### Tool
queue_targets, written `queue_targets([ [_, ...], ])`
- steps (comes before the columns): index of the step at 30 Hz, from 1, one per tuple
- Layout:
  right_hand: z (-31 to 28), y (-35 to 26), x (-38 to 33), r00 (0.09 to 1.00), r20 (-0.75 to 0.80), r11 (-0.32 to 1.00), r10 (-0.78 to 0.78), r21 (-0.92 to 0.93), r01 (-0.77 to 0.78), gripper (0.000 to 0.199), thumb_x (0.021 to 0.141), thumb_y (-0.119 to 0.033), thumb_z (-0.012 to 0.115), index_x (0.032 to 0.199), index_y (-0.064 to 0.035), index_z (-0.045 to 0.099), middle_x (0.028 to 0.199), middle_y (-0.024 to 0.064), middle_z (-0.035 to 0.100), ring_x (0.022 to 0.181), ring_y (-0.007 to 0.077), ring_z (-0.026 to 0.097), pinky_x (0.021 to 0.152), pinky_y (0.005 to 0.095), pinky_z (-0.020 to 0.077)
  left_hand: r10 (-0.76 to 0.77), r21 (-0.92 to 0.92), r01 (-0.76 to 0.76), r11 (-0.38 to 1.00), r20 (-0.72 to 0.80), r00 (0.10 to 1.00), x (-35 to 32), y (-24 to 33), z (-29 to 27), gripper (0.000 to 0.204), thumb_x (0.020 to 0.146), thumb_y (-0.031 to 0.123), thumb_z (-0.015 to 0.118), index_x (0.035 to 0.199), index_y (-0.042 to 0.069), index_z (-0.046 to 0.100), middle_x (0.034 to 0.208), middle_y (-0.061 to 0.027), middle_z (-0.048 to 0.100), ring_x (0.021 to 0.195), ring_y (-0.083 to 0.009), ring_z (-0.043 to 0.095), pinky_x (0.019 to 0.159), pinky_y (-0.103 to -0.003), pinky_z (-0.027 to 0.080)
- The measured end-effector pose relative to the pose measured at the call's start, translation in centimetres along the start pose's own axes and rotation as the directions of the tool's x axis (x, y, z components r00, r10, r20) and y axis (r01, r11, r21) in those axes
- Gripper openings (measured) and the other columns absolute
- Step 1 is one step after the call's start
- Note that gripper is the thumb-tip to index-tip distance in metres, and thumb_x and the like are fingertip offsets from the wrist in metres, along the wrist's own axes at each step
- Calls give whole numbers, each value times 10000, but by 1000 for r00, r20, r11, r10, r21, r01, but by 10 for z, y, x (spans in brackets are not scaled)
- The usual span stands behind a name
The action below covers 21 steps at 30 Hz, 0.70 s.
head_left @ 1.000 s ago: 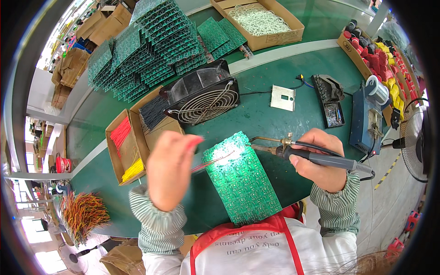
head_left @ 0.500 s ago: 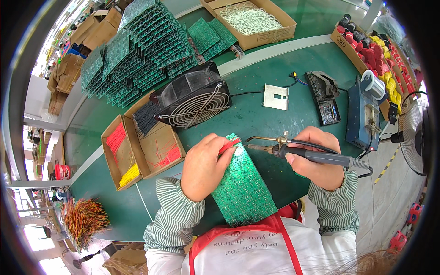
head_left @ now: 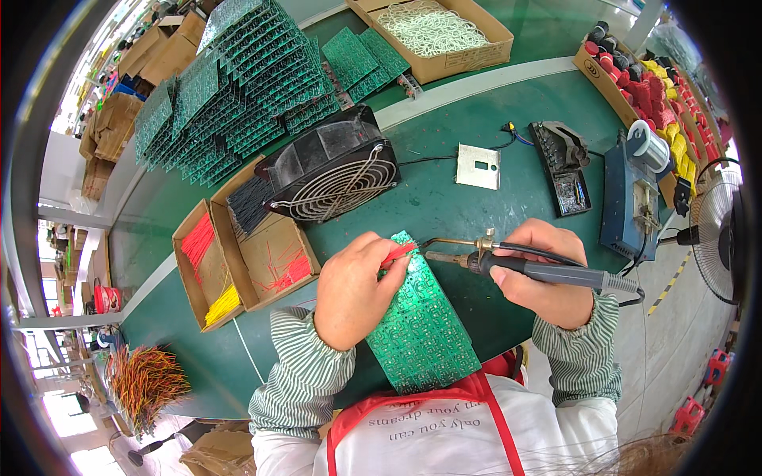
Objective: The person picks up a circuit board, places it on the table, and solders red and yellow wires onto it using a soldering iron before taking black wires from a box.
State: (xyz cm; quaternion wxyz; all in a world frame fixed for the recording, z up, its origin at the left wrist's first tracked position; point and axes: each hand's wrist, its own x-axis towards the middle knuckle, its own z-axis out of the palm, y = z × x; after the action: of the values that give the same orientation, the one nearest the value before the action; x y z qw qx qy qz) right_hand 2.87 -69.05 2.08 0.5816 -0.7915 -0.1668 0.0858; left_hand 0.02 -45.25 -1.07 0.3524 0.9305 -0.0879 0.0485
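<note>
A green circuit board panel (head_left: 421,325) lies at a slant in front of me, its near end by my apron. My left hand (head_left: 355,285) is closed on a small bundle of red wires (head_left: 401,252), pinched between thumb and fingers over the panel's far end. In my right hand (head_left: 548,274) is a soldering iron (head_left: 532,268) with a thin brass solder feed tube (head_left: 452,241) above it. Both the iron's tip and the tube's end point left, close by the red wire ends at the panel's edge. Whether the tip touches is too small to tell.
Beyond my left hand stand a black fan (head_left: 333,170) and a cardboard box (head_left: 258,293) of red, yellow and black wires. Stacked green boards (head_left: 238,87) rise behind. At right are an iron holder (head_left: 561,166) and a blue soldering station (head_left: 627,202) with a solder spool (head_left: 648,147).
The soldering iron and its feed tube have shifted slightly left, nearer the red wire ends and the panel. My left hand and the panel have barely moved.
</note>
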Motion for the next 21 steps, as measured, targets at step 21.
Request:
queue_targets([
  [21,19,-21,-22,970,122,978,-210,30,208,146,695,-49,706,771,-12,586,583,32,607,489,83,569,462,231,436,-242,-3,242,970,-16,970,-74,0,-53,96,790,78,666,870,24,660,713,-105,610,579,-222,572,528,-299,449],
])
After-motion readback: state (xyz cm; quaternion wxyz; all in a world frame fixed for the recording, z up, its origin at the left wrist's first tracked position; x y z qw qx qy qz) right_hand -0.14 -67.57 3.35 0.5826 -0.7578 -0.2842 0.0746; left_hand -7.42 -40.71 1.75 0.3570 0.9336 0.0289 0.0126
